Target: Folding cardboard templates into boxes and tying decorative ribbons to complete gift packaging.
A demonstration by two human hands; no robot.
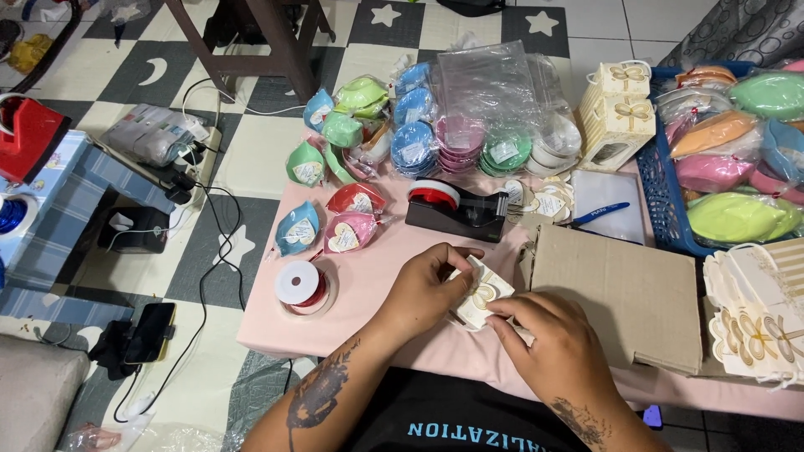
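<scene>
Both hands, left (423, 289) and right (553, 335), pinch a small cream paper gift box with a gold bow print (479, 299) above the pink worktop (377, 310). The blue plastic basket (666, 205) holds pastel wrapped pouches (741, 216).

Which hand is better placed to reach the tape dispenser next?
Left, probably. The left hand holds the small cream box directly below the black tape dispenser, with bare pink table between. The right hand sits lower, pinching the box's near edge beside the cardboard sheet.
</scene>
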